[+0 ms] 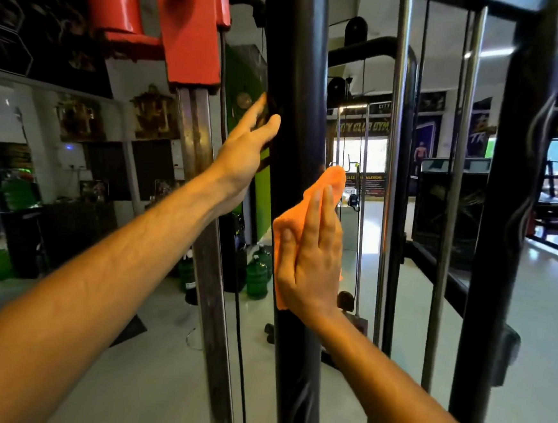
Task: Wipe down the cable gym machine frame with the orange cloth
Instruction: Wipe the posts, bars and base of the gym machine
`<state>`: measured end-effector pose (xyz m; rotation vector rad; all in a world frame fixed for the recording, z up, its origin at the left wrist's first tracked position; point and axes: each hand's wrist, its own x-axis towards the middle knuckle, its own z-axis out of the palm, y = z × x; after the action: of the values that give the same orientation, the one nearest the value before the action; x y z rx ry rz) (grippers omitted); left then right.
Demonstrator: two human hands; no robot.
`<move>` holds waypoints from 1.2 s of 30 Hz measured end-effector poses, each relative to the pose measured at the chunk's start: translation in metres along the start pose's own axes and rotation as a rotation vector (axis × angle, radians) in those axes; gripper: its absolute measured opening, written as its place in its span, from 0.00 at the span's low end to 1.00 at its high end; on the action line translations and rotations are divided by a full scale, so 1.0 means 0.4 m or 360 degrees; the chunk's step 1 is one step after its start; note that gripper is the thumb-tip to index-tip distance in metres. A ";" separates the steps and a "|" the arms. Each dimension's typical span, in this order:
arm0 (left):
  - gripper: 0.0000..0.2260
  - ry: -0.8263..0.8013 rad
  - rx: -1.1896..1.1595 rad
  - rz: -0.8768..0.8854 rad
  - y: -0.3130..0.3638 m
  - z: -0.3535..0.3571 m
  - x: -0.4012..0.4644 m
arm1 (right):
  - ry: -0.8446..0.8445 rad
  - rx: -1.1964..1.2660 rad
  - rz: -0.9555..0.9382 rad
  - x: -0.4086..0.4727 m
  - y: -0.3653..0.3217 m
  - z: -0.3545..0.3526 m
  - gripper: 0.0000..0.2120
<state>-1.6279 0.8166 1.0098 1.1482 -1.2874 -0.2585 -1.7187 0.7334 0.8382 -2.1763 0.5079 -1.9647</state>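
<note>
A thick black upright post (301, 79) of the cable machine frame rises through the middle of the view. My right hand (313, 264) presses the orange cloth (330, 182) flat against this post, fingers straight and pointing up. The cloth shows above and to the left of the fingers. Higher up, my left hand (246, 145) rests on the post's left side with its fingers extended.
A red bracket (188, 27) on a steel rail (204, 205) stands left of the post. Chrome guide rods (389, 186) and another black upright (503, 229) stand to the right. Green water jugs (257, 276) sit on the floor behind.
</note>
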 end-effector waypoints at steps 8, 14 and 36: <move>0.23 -0.0029 -0.0047 -0.0066 0.008 -0.014 -0.005 | 0.0127 -0.0003 -0.0046 0.234 -0.057 -0.009 0.36; 0.25 -0.0002 -0.0027 -0.0055 -0.025 -0.002 -0.029 | 0.0048 0.0015 -0.0050 0.051 -0.004 0.005 0.35; 0.26 0.0003 -0.0098 -0.0141 -0.138 0.020 -0.137 | -0.0093 0.0027 0.0132 -0.221 0.076 0.019 0.35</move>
<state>-1.6298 0.8259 0.9321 1.1541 -1.2204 -0.3602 -1.7221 0.7360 0.7445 -2.1591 0.5612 -1.8508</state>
